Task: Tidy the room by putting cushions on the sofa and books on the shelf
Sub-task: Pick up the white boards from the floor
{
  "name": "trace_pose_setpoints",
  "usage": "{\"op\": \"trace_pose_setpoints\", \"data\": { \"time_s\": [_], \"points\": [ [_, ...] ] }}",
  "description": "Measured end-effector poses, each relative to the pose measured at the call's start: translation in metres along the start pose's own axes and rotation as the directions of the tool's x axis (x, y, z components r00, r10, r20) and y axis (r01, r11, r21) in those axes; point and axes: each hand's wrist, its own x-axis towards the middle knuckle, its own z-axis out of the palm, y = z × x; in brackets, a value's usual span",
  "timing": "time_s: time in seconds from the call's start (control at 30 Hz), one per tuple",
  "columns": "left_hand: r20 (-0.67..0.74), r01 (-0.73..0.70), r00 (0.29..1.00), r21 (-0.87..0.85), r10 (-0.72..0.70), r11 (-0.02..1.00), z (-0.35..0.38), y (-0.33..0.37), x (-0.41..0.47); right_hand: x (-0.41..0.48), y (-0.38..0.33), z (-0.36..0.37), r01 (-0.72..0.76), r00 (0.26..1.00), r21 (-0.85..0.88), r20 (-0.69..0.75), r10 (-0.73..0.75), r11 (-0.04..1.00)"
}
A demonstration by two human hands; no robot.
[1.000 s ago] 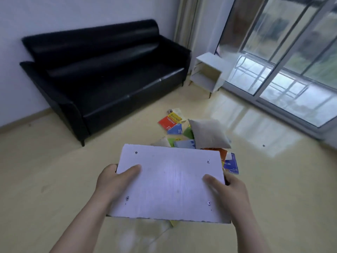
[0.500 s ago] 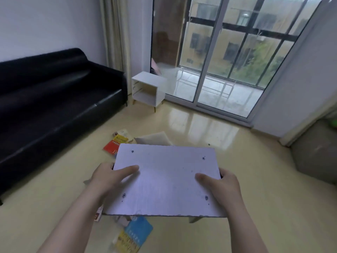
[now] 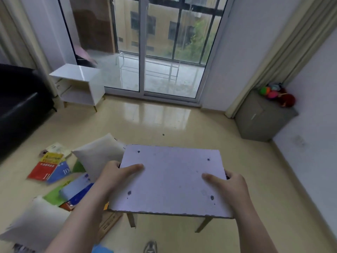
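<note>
Bright-covered books (image 3: 49, 170) lie strewn on the floor (image 3: 164, 121), with a pale cushion (image 3: 98, 156) tilted among them and a second cushion (image 3: 36, 221) blurred nearer, all apart from the black sofa (image 3: 20, 99) and white shelf (image 3: 78, 84). The left hand (image 3: 114, 174) and right hand (image 3: 231, 185) each grip a side edge of a white legged board (image 3: 173, 179), which hides part of the pile. A grey cabinet (image 3: 262, 119) in the corner bears coloured toys (image 3: 277, 94).

Tabletop (image 3: 171, 181) I hold: wht painted board, matt, front edge rough/chipped. Legs (image 3: 131, 220): bare wood.
Floor (image 3: 156, 114): smooth, glossy.
Sofa (image 3: 21, 101): blk leather-look, slight sheen.
Cushion (image 3: 99, 157): beige cloth, matt.
Books (image 3: 42, 170): glossy paper covers.
Shelf (image 3: 76, 72): wht, glossy top.
</note>
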Motion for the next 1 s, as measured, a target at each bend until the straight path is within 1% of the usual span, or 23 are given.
{"op": "trace_pose_setpoints", "data": {
  "time_s": [0.1, 0.23, 0.37, 0.47, 0.53, 0.73, 0.87, 0.93, 1.0],
  "points": [
    [0.061, 0.010, 0.998, 0.007, -0.010, 1.000, 0.038, 0.022, 0.055, 0.057, -0.010, -0.017, -0.031, 0.999, -0.024, -0.039, 0.030, 0.999],
    [0.119, 0.018, 0.993, 0.046, -0.023, 0.999, 0.077, 0.060, 0.112, 0.121, -0.029, -0.038, -0.039, 0.996, -0.005, -0.078, 0.039, 0.999],
    [0.089, 0.001, 0.996, 0.082, -0.009, 0.997, 0.119, 0.115, 0.167, 0.188, -0.047, -0.060, -0.060, 0.989, 0.037, -0.135, 0.064, 0.998],
    [0.069, -0.010, 0.998, 0.136, 0.001, 0.991, 0.144, 0.143, 0.200, 0.229, -0.052, -0.073, -0.042, 0.989, 0.048, -0.142, 0.049, 0.998],
    [0.068, -0.020, 0.998, 0.159, 0.009, 0.987, 0.160, 0.162, 0.221, 0.259, -0.059, -0.080, -0.041, 0.989, 0.055, -0.137, 0.048, 0.998],
    [0.032, -0.034, 0.999, 0.166, 0.030, 0.985, 0.220, 0.215, 0.287, 0.367, -0.084, -0.114, -0.033, 0.997, 0.118, -0.064, 0.041, 0.992],
    [-0.002, -0.072, 0.997, 0.162, 0.073, 0.984, 0.257, 0.248, 0.320, 0.436, -0.107, -0.137, 0.004, 1.000, 0.104, -0.029, -0.001, 0.995],
    [-0.053, -0.059, 0.996, 0.135, 0.067, 0.989, 0.275, 0.263, 0.351, 0.487, -0.121, -0.143, 0.022, 1.000, 0.079, 0.016, -0.023, 0.997],
    [-0.063, -0.063, 0.995, 0.125, 0.071, 0.990, 0.282, 0.271, 0.360, 0.505, -0.130, -0.143, 0.026, 0.999, 0.074, 0.021, -0.027, 0.997]
  ]
}}
